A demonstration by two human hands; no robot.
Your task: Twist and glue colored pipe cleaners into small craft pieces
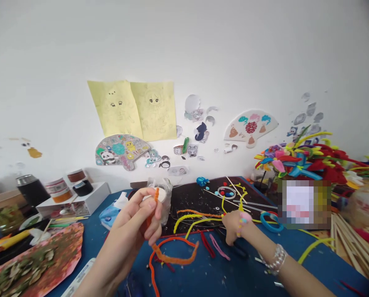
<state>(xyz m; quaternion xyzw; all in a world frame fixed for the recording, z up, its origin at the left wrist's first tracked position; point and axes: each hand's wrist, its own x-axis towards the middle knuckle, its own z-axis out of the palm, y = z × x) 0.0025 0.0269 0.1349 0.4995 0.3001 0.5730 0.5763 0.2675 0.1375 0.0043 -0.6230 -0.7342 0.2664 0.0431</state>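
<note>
My left hand (144, 214) is raised over the near side of the table, thumb and fingers closed on an orange pipe cleaner (178, 260). Its tip sticks up above the thumb, and a curved length hangs below toward the right. My right hand (232, 226) reaches down to the table with bent fingers, beside a dark-handled object (238, 250) that it partly covers. What those fingers grip is hidden. Yellow pipe cleaners (190, 218) lie left of this hand. Short red (207, 244) and pink pipe cleaners (219, 246) are in front of it.
A dark mat (190, 198) carries a round dish of pompoms (226, 192) and thin sticks. Blue rings (271, 221) lie to the right, near wooden sticks (351, 247) and a colourful pipe-cleaner bouquet (299, 159). A tissue pack (110, 212) and a leaf-covered board (69, 247) are left.
</note>
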